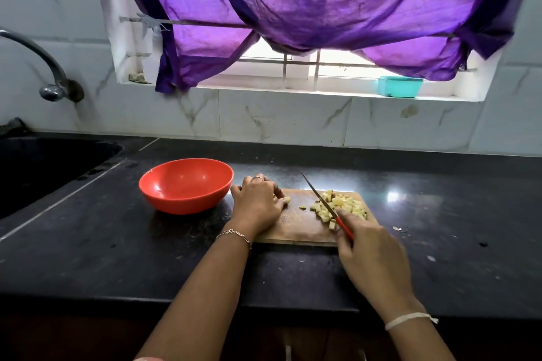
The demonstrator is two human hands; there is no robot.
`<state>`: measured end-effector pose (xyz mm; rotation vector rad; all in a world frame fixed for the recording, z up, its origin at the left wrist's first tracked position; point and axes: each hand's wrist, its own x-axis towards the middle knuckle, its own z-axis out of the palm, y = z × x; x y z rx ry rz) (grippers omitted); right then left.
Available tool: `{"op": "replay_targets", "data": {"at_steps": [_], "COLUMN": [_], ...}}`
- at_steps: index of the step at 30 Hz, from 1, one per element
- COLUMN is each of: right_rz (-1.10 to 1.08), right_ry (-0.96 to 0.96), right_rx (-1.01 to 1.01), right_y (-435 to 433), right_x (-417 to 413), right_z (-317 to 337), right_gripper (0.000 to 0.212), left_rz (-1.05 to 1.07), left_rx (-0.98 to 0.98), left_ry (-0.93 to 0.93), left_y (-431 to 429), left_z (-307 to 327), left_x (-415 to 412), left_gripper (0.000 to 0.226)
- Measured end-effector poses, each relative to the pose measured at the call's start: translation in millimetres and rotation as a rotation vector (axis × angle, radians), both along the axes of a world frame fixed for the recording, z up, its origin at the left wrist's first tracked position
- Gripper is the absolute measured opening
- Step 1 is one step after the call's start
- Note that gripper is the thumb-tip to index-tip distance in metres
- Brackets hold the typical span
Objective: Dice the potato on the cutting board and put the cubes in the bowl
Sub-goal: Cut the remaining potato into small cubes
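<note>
While dicing looks nearly done, pile of cubes (340, 208) lies at far right corner of cutting board (296, 228), none in bowl yet. Near board's far left edge, small piece (286, 200) uncut, held by curled fingertips of left hand (258, 204). Right hand (372, 258) grips knife (319, 199) by red handle, blade slanting over pile. Red bowl (186, 184) empty, just beside board's left edge on counter (440, 243). Left to do: last cuts, then transfer.

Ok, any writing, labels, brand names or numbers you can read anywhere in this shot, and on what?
None can be read. The red bowl, cutting board, knife and the teal box on the window sill show no print in this view.
</note>
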<state>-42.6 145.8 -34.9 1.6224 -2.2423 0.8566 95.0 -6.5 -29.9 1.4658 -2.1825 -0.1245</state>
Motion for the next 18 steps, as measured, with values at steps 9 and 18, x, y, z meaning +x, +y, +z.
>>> {"op": "replay_targets", "data": {"at_steps": [9,18], "right_rz": [0.032,0.076], "right_ry": [0.038,0.017], "right_rx": [0.073,0.157], "right_y": [4.3,18.5], "right_x": [3.7,10.8], "right_z": [1.4,3.2], "right_gripper": [0.05,0.052], "left_rz": [-0.072,-0.088], "left_rx": [-0.018,0.026], "left_ry": [-0.057,0.053], "left_y": [16.2,20.3], "left_z": [0.4,0.0], "left_x": [-5.1,-2.0], "left_gripper": [0.025,0.032]}}
